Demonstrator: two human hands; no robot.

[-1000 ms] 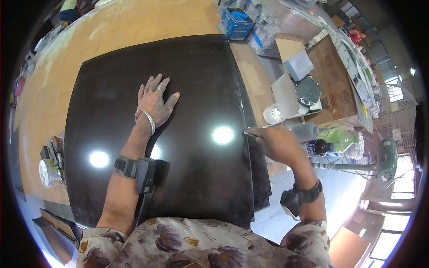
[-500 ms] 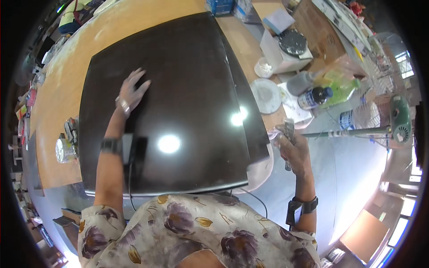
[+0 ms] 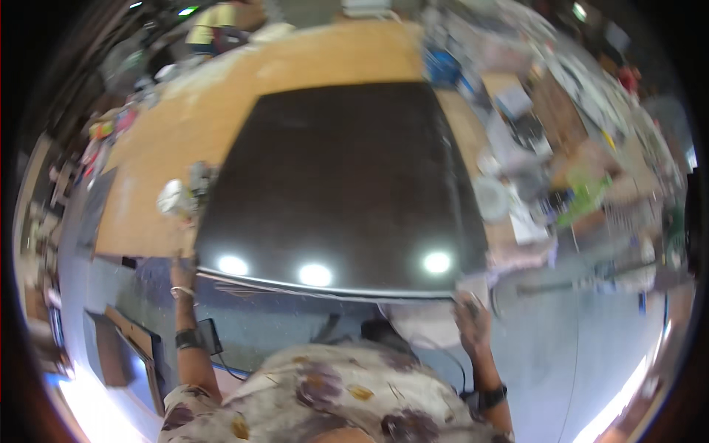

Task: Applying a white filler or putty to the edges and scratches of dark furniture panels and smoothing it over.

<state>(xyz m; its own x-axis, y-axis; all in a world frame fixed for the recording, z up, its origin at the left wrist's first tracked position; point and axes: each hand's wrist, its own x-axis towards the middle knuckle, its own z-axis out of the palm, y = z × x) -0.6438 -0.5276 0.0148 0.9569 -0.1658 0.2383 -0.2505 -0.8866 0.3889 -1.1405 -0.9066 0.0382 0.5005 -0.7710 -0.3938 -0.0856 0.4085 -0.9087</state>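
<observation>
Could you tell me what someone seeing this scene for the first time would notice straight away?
A large glossy black panel lies flat on the wooden workbench, with three bright light reflections along its near edge. The left hand is at its near left corner and the right hand at its near right corner. Blurred clutter crowds the bench to the right.

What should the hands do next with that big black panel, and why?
Probably lift the big black panel a little at its near edge. The left hand is at the near left corner and the right hand at the near right corner, so both sit at the ends, ready to raise it evenly off the wooden table. The picture is blurred, so the grip is unclear.
</observation>
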